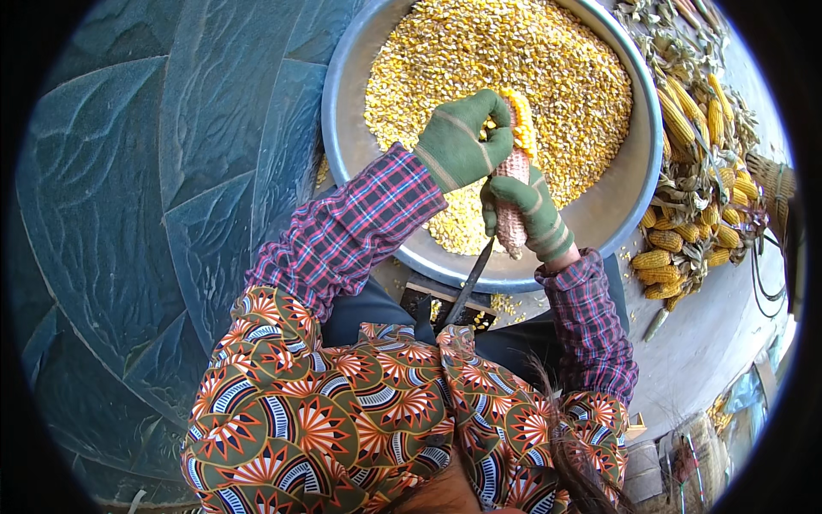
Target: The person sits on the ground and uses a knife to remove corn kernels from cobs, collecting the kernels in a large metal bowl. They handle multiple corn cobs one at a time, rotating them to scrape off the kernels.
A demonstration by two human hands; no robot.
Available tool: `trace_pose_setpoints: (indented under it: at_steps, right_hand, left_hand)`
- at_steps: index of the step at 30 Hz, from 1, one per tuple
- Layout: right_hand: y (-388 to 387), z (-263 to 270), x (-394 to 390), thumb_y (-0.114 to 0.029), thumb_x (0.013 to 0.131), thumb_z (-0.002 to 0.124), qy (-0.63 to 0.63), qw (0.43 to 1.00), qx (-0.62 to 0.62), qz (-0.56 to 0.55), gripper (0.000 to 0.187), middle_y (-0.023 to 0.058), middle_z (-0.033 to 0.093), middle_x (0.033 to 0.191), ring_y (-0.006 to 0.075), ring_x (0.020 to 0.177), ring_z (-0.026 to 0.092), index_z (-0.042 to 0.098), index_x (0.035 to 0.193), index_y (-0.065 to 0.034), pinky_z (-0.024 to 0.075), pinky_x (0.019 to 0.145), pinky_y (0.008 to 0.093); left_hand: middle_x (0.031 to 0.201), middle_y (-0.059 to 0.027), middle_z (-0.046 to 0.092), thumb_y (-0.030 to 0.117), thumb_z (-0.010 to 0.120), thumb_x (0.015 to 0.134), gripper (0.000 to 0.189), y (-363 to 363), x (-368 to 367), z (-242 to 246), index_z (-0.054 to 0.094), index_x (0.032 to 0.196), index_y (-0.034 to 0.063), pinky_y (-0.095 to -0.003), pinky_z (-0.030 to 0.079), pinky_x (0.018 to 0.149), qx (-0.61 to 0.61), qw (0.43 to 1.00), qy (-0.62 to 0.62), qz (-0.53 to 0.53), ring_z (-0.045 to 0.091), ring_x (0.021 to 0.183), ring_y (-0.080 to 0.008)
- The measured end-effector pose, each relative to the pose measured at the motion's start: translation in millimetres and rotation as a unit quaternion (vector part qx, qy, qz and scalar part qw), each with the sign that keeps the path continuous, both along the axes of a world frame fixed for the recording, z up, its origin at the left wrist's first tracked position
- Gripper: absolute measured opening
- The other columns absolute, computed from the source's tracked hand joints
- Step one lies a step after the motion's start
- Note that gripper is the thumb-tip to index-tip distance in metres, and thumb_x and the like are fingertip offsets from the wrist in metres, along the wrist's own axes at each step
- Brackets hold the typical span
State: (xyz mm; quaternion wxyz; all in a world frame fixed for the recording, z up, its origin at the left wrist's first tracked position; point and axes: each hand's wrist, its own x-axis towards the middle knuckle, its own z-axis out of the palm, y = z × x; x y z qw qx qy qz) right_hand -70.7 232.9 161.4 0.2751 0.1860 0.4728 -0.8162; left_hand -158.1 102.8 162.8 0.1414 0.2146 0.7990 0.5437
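A partly shelled corn cob (512, 170) is held over a wide metal basin (411, 254). My right hand (525, 209), in a green fingerless-looking glove, is closed around its bare pinkish lower part. My left hand (465, 138), in a matching green glove with pale stripes, presses thumb and fingers against the upper cob, beside the rows of yellow kernels still on it. Loose yellow corn kernels (546, 64) heap inside the basin. Below my right hand, a dark metal rod (474, 276) slants up from a dark wooden board (411, 297) at the basin's near rim.
At the right, whole corn cobs with dry husks (681, 122) lie piled on the concrete floor (700, 340). A blue-green tarpaulin (128, 193) spreads across the left. Kernels are scattered near the board. A woven basket (774, 186) stands at the far right, with dark cords below it.
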Motion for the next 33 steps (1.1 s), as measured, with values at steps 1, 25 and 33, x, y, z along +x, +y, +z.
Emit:
trace_pose_setpoints:
  at_steps: [1,25,33]
  right_hand:
    - [1,-1,1,-0.023,0.077,0.056,-0.025,0.998,-0.052,-0.017,0.022,0.0075,0.053,0.059,0.0149,0.046,0.053,0.051,0.079,-0.0019,0.0451,0.041,0.0274]
    - [2,-10,-2,-0.020,0.068,0.064,0.072,0.974,0.210,0.049,0.026,0.0066,0.055,0.056,0.0155,0.046,0.055,0.054,0.073,0.0032,0.0437,0.042,0.0276]
    - [2,0,-2,-0.022,0.073,0.057,0.047,0.991,0.093,0.090,0.029,0.0072,0.054,0.060,0.0154,0.045,0.052,0.048,0.090,0.0001,0.0434,0.043,0.0262]
  left_hand:
    - [0.074,-0.0068,0.059,0.009,0.057,0.072,0.009,0,0,2,0.054,0.079,0.0037,-0.0277,0.047,0.064,0.001,1.000,0.003,-0.005,0.058,0.070,-0.0136]
    - [0.080,-0.0036,0.057,0.010,0.057,0.075,0.017,-4,-12,-6,0.055,0.090,0.0013,-0.0246,0.044,0.069,0.075,0.993,-0.063,0.067,0.052,0.075,-0.0094]
    - [0.072,-0.0029,0.054,0.009,0.053,0.077,0.011,-5,-14,-10,0.052,0.085,0.0017,-0.0212,0.043,0.051,0.072,0.996,-0.016,0.047,0.050,0.059,-0.0076]
